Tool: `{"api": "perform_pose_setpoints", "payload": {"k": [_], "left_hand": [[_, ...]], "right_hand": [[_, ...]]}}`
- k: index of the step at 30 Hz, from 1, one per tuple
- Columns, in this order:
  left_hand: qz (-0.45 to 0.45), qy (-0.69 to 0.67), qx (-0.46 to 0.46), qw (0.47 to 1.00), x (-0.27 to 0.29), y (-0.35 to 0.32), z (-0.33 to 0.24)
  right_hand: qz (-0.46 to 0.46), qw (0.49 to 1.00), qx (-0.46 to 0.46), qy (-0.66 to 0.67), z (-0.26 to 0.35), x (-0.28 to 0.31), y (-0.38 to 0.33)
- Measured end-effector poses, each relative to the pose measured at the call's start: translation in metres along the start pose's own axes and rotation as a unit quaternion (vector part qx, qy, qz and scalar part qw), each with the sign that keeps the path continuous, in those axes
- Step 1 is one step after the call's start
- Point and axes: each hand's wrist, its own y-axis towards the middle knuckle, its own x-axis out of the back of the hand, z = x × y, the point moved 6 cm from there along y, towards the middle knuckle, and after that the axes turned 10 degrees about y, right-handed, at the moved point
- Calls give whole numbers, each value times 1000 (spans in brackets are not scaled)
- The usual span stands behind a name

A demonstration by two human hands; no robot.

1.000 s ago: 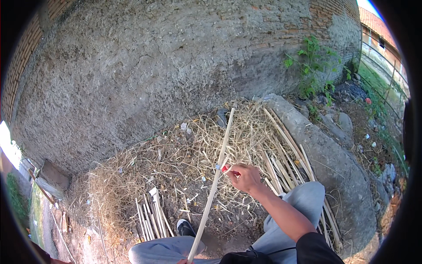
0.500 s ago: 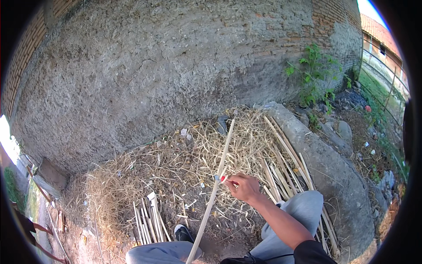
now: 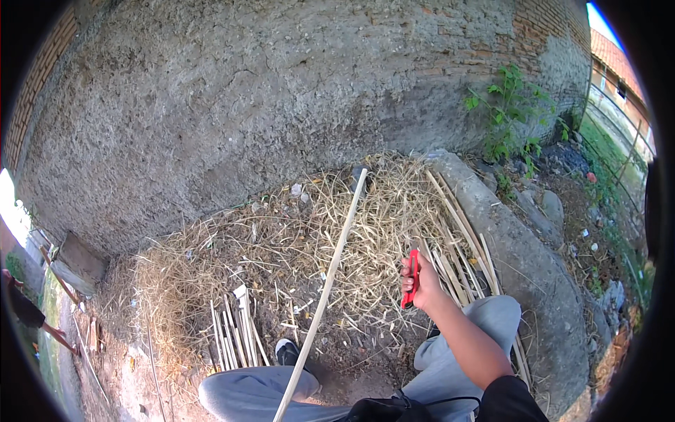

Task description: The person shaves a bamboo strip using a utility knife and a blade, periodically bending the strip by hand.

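Far left: a person's bare leg at the frame's edge, well left of the right hand.
Cut strips: a bundle of short pale bamboo slats lies on the ground, left of the long pole.
Shoe: a dark shoe with a white toe sits just left of the pole's lower stretch.
Pole: a long pale bamboo stick slants from the lower edge up to the straw heap, left of the right hand and apart from it.
Left hand: out of sight.
Right hand: the right hand is closed around a red-handled knife, held upright over the dry straw pile.
Right of hand: long bamboo slats lean along a grey stone kerb.
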Motion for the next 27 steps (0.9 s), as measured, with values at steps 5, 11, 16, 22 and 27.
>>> {"api": "perform_pose_setpoints", "payload": {"k": [5,11,16,22,27], "left_hand": [[9,-20,21,1000,-7,-7,0],[11,12,60,998,-10,-8,10],[11,84,30,996,-11,2,4],[-29,205,-8,978,-9,2,10],[-8,187,-9,982,-13,4,5]], "right_hand": [[30,972,70,-223,-28,-41,-21],[69,958,106,-255,-48,-62,-31],[52,932,167,-317,-43,-68,-29],[72,928,175,-321,-37,-75,-38],[75,887,195,-413,-33,-80,-44]]}}
